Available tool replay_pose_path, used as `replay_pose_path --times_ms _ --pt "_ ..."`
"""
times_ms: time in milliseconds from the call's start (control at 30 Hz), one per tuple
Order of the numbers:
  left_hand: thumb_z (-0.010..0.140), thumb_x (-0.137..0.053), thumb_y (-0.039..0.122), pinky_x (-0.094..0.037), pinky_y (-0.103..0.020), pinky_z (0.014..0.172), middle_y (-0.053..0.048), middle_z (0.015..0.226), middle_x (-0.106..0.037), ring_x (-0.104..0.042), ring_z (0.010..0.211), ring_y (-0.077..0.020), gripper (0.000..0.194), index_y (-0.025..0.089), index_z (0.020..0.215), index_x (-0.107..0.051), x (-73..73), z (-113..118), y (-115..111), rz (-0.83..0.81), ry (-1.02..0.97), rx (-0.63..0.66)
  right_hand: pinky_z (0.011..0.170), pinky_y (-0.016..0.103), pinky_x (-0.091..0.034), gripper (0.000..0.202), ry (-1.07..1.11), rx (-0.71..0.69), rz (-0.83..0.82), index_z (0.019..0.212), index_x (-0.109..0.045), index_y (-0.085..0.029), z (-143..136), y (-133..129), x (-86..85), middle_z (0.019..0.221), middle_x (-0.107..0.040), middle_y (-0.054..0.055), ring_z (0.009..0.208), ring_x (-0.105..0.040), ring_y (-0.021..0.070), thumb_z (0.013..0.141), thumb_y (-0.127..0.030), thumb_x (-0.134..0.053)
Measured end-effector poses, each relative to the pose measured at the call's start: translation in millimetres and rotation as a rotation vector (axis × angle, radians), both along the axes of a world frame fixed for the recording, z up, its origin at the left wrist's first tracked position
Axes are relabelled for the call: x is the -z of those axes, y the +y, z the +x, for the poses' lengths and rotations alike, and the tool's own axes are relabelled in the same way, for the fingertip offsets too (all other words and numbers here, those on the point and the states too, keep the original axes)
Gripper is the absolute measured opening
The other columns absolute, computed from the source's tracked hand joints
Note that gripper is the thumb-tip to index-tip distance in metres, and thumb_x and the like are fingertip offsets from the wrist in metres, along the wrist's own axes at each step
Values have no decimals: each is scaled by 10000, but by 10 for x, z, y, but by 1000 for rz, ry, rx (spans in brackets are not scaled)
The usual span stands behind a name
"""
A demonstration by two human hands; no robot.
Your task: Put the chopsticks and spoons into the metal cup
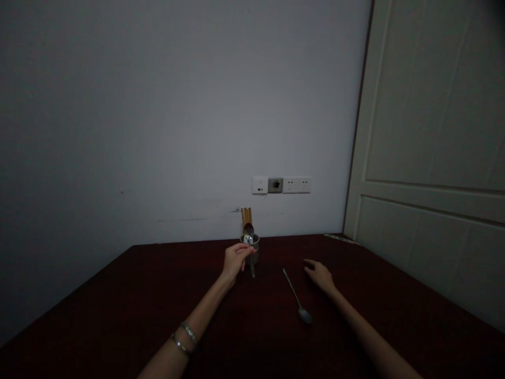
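Wall (177,105): pale grey, dim lt., scuffed low down behind the desk. Pale panelling (430,105) closes off the R side. Desk (158,295): dark red-brown, far edge up agst. wall.

L hand (234,259): in front of cup, hiding part of it; fingers clamped on handle of a spoon. R hand (319,275): low at the desk, contact unclear; fingers loose, thumb slightly apart from the rest.

Wall plates (296,185): sockets etc. in a row above desk, R of cup. Pale strip (341,238) lies at far R corner.

Cup (256,255): metal-looking, upright nr. wall. Chopsticks (246,215) stand in it, taking up the rear of the opening. Held spoon (249,230): bowl up nr. cup mouth, handle down across cup front; touching or not, can't tell. Second spoon (304,315): flat on desk btwn. the forearms, bowl twd. wearer. Bracelets (188,332): L forearm.
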State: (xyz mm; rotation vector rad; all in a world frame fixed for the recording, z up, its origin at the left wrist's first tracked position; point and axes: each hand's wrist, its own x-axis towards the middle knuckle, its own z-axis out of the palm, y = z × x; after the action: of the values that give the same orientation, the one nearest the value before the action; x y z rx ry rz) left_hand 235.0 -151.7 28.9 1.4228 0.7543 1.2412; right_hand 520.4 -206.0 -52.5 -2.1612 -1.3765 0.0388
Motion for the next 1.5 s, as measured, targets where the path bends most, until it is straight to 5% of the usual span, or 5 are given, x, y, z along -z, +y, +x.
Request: replay_pose_path --times_ms 300,400,1000,1333,1500 --pt "610 -701 357 -216 -160 263 -66 705 -691 -411 300 -38 292 111 725 -596 -18 -5 -18 17 91 26 796 295 -467 264 183 -614 389 893 -703 -165 -748 159 -1403 919 -699 64 881 -623 186 767 -345 -558" --pt "613 -698 335 -224 -161 258 -59 690 -689 -392 281 -33 272 113 730 -591 -9 2 -19 15 98 39 728 265 -478 282 99 -790 440 903 -699 -173 -1044 164 -1687 932 -682 71 864 -613 166 781 -383 -555" --pt "614 -680 447 -305 -187 317 -65 725 -679 -438 297 -52 483 89 930 -608 127 -87 75 46 80 156 778 249 -407 254 -402 -634 244 906 -700 -218 -1256 361 -1889 929 -680 49 878 -589 171 841 -352 -494" --pt "712 -503 563 -235 -185 310 -64 601 -652 -374 271 -48 485 91 782 -586 672 -319 466 -69 75 -21 726 256 -421 285 -447 -362 370 915 -704 -206 -972 721 -2508 940 -682 59 892 -592 194 826 -390 -506" --pt "701 -514 569 -207 -181 310 -30 504 -602 -361 266 -52 481 93 736 -581 762 -314 496 -72 90 8 721 254 -421 284 -485 -311 328 935 -705 -214 -972 976 -2626 918 -683 75 886 -595 191 830 -378 -499"
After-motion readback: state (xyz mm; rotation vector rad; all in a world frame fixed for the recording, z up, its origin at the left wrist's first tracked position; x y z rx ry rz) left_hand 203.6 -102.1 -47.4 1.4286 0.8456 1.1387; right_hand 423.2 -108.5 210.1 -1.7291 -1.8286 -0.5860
